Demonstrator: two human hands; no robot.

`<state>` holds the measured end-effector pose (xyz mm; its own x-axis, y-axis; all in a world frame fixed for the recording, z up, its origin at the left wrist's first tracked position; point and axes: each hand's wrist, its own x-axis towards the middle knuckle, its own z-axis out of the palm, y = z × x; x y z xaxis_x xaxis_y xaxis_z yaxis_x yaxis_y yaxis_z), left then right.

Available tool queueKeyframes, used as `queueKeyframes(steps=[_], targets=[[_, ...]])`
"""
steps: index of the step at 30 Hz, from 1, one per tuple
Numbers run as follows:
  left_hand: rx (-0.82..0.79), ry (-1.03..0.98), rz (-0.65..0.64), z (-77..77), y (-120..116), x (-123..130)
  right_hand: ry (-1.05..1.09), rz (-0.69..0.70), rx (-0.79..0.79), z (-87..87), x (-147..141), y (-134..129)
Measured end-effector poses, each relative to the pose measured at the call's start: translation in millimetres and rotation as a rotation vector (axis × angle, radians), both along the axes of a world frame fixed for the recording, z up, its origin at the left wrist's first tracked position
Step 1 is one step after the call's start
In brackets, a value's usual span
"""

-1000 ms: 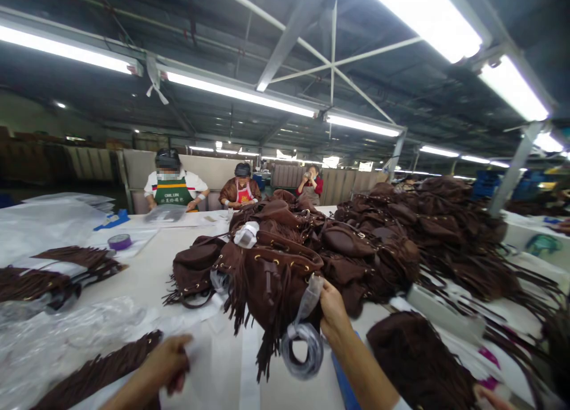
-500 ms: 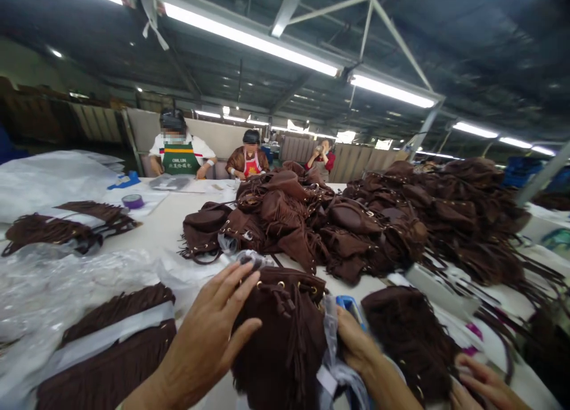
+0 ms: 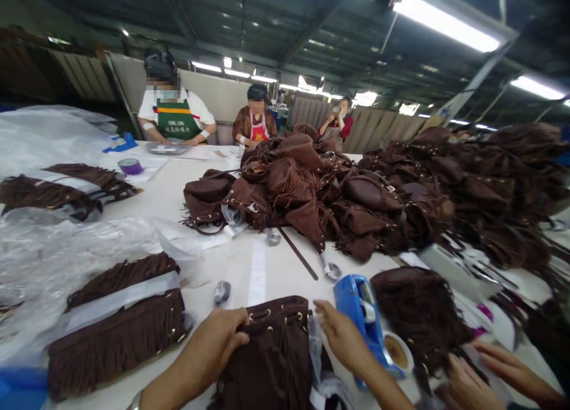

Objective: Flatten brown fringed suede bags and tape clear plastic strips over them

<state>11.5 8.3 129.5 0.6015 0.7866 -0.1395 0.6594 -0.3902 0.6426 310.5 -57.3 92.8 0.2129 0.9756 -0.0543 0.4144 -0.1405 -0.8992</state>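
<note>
In front of me stands a dark brown fringed drawstring bag with brass-coloured eyelets along its top. My left hand grips its upper left edge, thumb on the front and fingertips hidden behind. My right hand is beside the upper right corner, fingers stretched towards the rim; contact is not clear. Between that hand and the bag, a plastic-wrapped strap hangs down the bag's side. Just beyond my right hand is a blue tape dispenser.
A heap of brown bags covers the table's far side. Banded fringed bags and clear plastic lie left. At right, another person's hands work at a brown bag. A tape roll leans by the dispenser. Co-workers stand opposite.
The bag now appears lower in view. My left hand has gone from flat across its upper left to gripping the edge. My right hand's fingers have stretched out; the view has shifted.
</note>
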Motion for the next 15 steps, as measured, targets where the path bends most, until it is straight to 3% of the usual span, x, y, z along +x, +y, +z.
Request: queueKeyframes(steps=[1, 3, 4, 6, 8, 10, 12, 15], targets=[[0.032, 0.002, -0.038, 0.5, 1.1, 1.1, -0.108, 0.027, 0.11, 15.0, -0.5, 10.8], [0.142, 0.024, -0.11, -0.5, 2.0, 4.5, -0.198, 0.235, 0.217, 42.5, -10.3, 38.6], [0.217, 0.035, -0.131, -2.2, 1.4, 6.2, -0.185, 0.398, 0.193, 51.9, -19.2, 54.6], [0.377, 0.042, -0.144, -7.3, -1.7, 8.2, -0.043, 0.757, 0.002, 57.3, -42.0, 87.8], [0.517, 0.019, -0.15, -12.6, -6.0, 6.9, 0.146, 1.096, -0.291, 47.0, -65.9, 117.4], [0.61, -0.031, -0.166, -16.7, -9.1, 2.3, 0.251, 1.313, -0.528, 29.4, -85.9, 138.5], [0.664, -0.08, -0.156, -20.0, -9.8, -4.4, 0.279, 1.423, -0.648, 13.1, -99.5, 150.1], [0.696, -0.115, -0.105, -25.6, -9.0, -15.5, 0.344, 1.5, -0.661, -0.7, -107.9, 154.5]])
